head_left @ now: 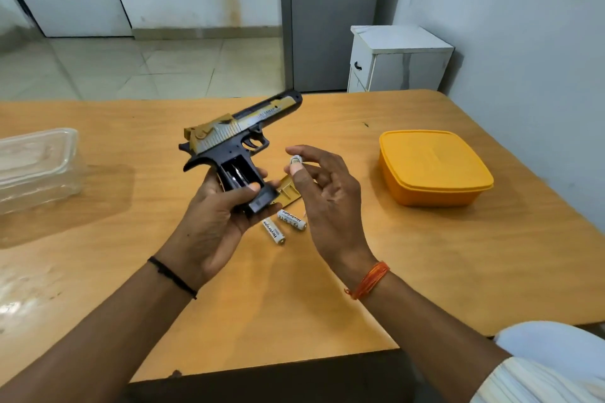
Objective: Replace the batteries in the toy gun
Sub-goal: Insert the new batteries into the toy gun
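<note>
Two batteries lie mid-frame on the tabletop; left hand grips the toy gun, right hand pinches a third battery, which could slip or go in reversed.

table | two batteries | yellow box | clear container

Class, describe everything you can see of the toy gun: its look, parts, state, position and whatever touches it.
The toy gun looks like plastic: a black frame, grip and trigger guard under a slide painted gold and silver, with small printed lettering. It is held above the wooden table, barrel pointing up and away to the right. The battery compartment in the grip is uncovered, with metal contacts showing inside. The left hand grips it by the grip, thumb across the lower edge of the opening. Nothing else touches it.
</note>
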